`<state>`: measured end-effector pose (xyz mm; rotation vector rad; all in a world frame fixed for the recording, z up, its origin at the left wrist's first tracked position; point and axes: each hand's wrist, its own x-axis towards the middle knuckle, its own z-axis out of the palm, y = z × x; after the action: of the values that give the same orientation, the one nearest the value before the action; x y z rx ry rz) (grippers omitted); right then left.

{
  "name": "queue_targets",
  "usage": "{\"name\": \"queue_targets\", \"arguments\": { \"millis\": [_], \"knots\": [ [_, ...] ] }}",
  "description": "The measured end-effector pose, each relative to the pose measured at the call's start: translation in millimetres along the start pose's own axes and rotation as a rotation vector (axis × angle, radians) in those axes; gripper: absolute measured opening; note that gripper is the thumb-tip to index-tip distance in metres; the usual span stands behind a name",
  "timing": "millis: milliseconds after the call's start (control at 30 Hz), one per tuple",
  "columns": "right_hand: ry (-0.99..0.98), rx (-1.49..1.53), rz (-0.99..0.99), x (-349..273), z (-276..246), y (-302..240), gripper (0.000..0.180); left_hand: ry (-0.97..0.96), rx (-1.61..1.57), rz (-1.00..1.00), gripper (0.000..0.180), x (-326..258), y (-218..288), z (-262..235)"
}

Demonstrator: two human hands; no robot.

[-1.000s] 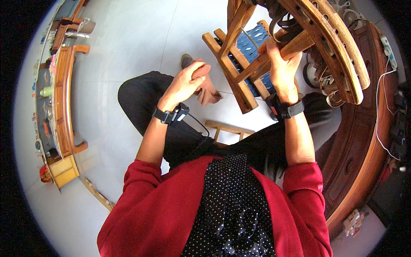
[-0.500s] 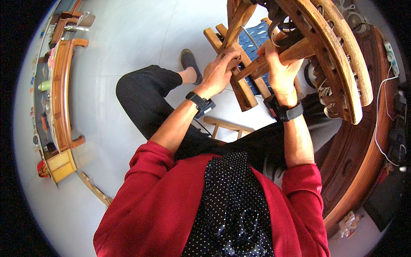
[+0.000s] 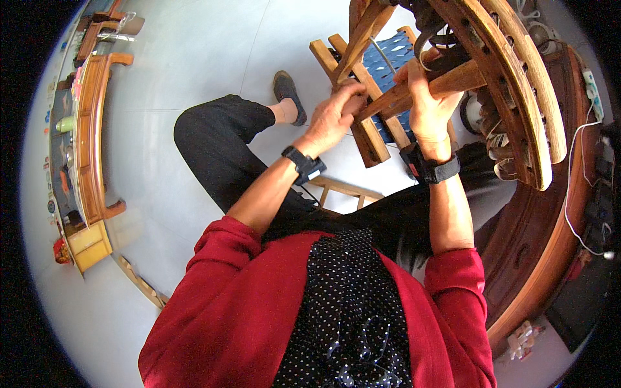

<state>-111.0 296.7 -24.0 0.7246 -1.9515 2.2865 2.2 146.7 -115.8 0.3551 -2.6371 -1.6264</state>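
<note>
A wooden folding stool frame (image 3: 495, 97), with a row of slots and loose straps along its curved rails, is held up at the upper right. My right hand (image 3: 428, 110) grips one of its legs, thumb on the near side and fingers mostly hidden behind the wood. Beside the lower leg ends, my left hand (image 3: 333, 119) has its fingers curled in; what lies between them is hidden. Just beyond both hands is another wooden stool with a blue woven seat (image 3: 390, 58). Dark bands circle both wrists.
A carved wooden cabinet (image 3: 550, 213) stands close on the right, a white cord and power strip (image 3: 592, 97) along it. Low wooden furniture (image 3: 94, 142) lines the left. Between my legs a small wooden frame (image 3: 346, 189) lies on the pale floor (image 3: 194, 52).
My left hand has shifted slightly, its fingers drawn in more at the leg ends. The held stool has moved a little to the right. My right hand keeps its grip.
</note>
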Motion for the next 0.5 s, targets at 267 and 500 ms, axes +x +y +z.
{"name": "queue_targets", "arguments": {
  "millis": [267,500],
  "knots": [
    [-0.008,0.113,0.116,7.7,-0.6,-3.7,0.011,-0.121,-0.338,-0.428,0.054,-41.4,-8.5,-30.1],
    [0.252,-0.006,0.044,20.9,-1.6,-46.7,0.020,-0.158,-0.133,-0.261,0.072,-76.0,-2.4,-27.5]
  ]
}}
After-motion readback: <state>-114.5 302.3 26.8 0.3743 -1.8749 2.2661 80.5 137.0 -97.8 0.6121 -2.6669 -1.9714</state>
